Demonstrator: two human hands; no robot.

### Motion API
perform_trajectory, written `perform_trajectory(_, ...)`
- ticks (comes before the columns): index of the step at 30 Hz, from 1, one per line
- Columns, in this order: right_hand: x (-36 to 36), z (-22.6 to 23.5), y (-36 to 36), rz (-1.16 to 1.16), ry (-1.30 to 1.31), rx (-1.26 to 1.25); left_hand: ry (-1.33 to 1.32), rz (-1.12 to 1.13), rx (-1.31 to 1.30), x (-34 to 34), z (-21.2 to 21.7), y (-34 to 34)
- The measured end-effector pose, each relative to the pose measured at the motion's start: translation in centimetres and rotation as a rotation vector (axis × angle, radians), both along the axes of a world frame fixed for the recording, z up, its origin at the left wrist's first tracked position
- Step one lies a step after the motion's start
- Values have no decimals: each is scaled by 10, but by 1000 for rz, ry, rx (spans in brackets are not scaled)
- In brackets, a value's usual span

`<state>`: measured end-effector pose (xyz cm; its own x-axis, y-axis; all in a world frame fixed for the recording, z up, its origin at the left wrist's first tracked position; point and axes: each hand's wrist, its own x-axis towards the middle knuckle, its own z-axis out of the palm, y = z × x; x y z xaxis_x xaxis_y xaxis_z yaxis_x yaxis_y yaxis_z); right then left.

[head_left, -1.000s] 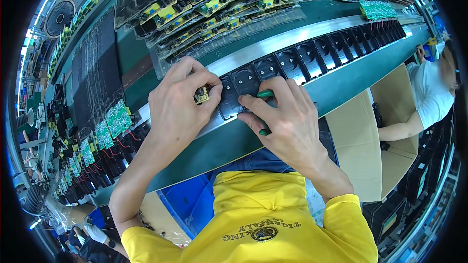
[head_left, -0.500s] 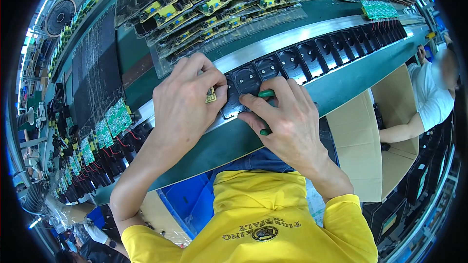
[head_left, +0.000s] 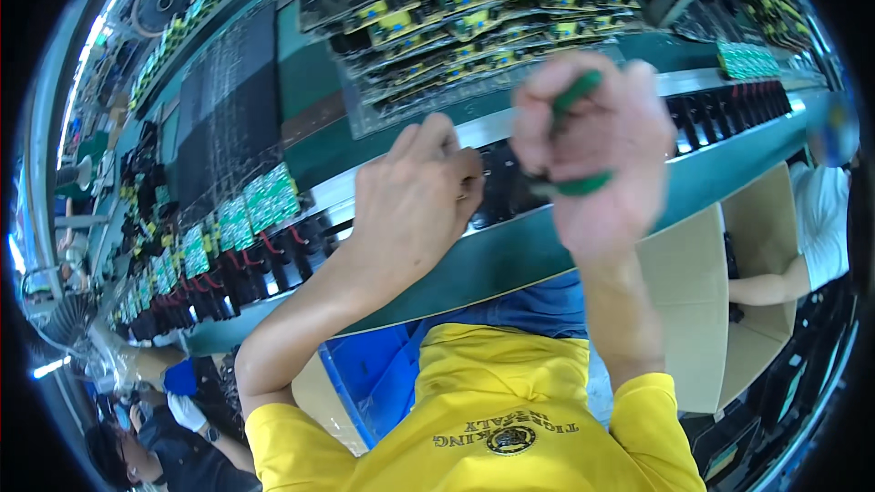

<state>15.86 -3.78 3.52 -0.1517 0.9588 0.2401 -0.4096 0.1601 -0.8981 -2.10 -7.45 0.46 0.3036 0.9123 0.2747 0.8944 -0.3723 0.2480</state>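
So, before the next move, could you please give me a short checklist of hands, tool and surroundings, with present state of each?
1. Green-handled tool in the right hand: ok, gripped.
2. Tool's jaws open or closed: cannot tell, blurred.
3. Left hand at the row of black casings: ok, it is there.
4. Something held in the left hand: cannot tell, curled fingers would hide it.
5. Co-worker's arm clear of both hands: ok, it is at the cardboard box.
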Motion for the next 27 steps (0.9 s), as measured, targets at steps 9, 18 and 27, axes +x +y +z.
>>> perform_trajectory(9, -37, -35, 26, 35, 202, -1, -88, 43, -54, -7, -4, 2)
perform_trajectory(18, -40, -46, 31, 131, 298, -80, -112, 44, -22, -7, -15, 3)
perform_trajectory(27, -31, -15, -3, -61, -28, 121, -15, 21, -194, -11, 3, 9)
